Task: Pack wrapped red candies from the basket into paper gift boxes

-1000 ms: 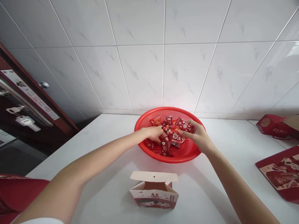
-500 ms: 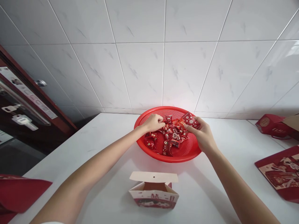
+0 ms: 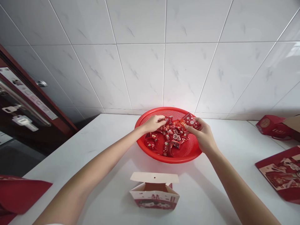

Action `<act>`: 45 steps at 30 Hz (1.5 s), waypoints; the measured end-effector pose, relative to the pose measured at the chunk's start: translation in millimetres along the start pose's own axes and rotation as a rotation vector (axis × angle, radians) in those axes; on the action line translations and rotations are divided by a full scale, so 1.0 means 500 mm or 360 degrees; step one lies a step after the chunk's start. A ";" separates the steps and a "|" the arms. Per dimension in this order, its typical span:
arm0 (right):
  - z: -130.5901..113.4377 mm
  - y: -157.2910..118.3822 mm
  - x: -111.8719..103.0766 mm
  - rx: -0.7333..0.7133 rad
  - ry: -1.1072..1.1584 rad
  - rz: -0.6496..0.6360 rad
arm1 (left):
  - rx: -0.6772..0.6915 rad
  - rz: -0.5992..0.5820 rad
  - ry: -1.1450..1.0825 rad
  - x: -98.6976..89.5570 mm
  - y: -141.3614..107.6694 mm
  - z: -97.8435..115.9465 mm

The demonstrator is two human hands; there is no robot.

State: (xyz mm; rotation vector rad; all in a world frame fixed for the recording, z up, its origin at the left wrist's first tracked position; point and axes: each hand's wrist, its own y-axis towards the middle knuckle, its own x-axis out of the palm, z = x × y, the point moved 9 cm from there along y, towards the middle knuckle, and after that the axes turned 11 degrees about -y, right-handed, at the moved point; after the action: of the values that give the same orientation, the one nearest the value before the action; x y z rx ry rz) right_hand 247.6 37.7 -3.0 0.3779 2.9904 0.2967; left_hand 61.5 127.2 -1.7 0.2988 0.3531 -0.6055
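A red plastic basket [image 3: 170, 160] with a perforated rim holds a heap of red-wrapped candies [image 3: 175, 137]. Inside its left half, my left hand [image 3: 153, 124] has its fingers closed at a small wrapped candy [image 3: 168, 120]; the fingertips are partly hidden. My right hand [image 3: 205, 134] reaches over the right rim, thumb and fingers pinching a dark red packet [image 3: 191, 121] with pale round prints. An orange packet [image 3: 182, 122] lies against it, by my thumb. In front of the basket stands a small paper box [image 3: 154, 200], its lid flap raised and its top open.
Flat red printed packaging [image 3: 283, 173] lies at the right, with a red box [image 3: 274, 127] behind it. More red card [image 3: 21, 193] is at the left edge. A tiled wall [image 3: 140, 75] rises behind the white table [image 3: 112, 197]. Keys [image 3: 24, 122] hang from a door lock at left.
My left hand has turned slightly and its fingers now reach further right to the small candy. My right hand keeps its packet almost still. The basket and paper box have not moved.
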 end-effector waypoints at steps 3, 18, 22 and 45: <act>-0.001 0.000 0.001 -0.0005 -0.0021 -0.0009 | -0.0050 -0.0074 -0.0184 0.005 0.005 -0.013; 0.001 0.001 0.008 0.0002 -0.0011 -0.0071 | 0.0016 0.0017 -0.0788 0.002 -0.006 0.028; 0.002 0.000 0.011 0.0013 -0.0036 -0.0097 | 0.0070 0.0120 -0.1015 0.019 -0.019 0.058; -0.004 -0.012 0.038 -0.0003 0.0203 -0.0251 | 0.0388 0.0212 -0.0595 0.059 -0.043 0.109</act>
State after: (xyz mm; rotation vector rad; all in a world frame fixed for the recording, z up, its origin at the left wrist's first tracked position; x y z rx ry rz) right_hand 227.6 36.5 -3.8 0.1262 3.1202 0.3189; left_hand 84.0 75.4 31.5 0.4303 -0.1017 -0.5599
